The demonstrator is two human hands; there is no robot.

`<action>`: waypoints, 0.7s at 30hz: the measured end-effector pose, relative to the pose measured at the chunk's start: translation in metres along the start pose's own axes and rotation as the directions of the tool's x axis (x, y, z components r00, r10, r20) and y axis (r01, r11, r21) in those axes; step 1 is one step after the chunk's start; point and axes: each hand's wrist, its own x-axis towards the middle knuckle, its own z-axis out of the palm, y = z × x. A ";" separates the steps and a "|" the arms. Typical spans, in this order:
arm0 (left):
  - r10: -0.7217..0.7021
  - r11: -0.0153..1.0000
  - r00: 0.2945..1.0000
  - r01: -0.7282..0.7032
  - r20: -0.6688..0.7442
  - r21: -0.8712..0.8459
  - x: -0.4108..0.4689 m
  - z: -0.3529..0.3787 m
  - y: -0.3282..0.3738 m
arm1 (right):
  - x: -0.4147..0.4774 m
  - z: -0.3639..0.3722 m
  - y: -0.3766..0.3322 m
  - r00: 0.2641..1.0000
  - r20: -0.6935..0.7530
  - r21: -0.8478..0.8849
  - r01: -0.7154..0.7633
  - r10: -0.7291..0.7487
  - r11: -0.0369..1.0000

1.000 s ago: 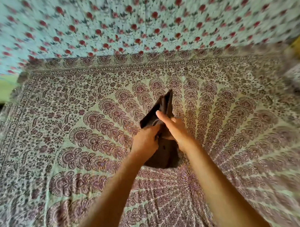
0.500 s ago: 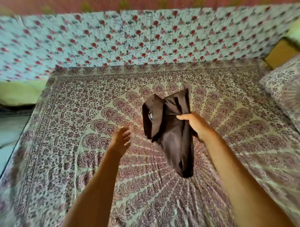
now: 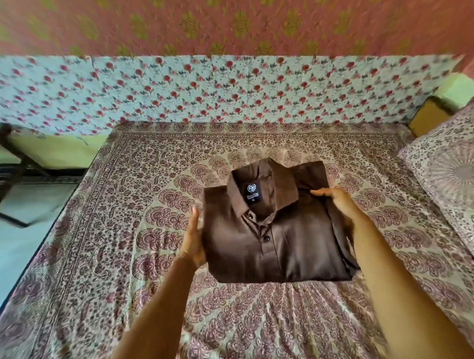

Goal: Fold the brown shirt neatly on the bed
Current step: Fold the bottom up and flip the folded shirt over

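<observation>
1. The left hand (image 3: 194, 234) lies flat against the left edge of the shirt (image 3: 275, 231), fingers straight and not curled round it.
2. The right hand (image 3: 339, 205) holds the right edge, thumb on top. Its fingers are hidden, probably underneath.
3. The shirt is folded into a square, collar up and buttoned, at the middle of the bed (image 3: 125, 237). I cannot tell whether it rests there or is lifted.
4. A pillow (image 3: 451, 188) lies far right.
5. A floral cloth (image 3: 200, 92) hangs behind.
</observation>
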 end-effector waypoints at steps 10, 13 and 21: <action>0.392 0.916 0.854 -0.331 -0.343 0.225 -0.071 0.029 0.026 | -0.011 0.020 0.026 0.990 0.118 -0.043 0.080 -0.075 0.996; 0.487 0.872 0.769 -0.399 -0.414 0.285 -0.103 0.011 0.034 | -0.020 0.057 0.033 0.960 0.218 -0.060 0.193 -0.175 0.979; 0.560 0.827 0.551 -0.411 -0.619 0.382 -0.204 -0.077 0.043 | -0.045 0.179 0.067 0.903 0.390 -0.047 0.214 -0.179 0.976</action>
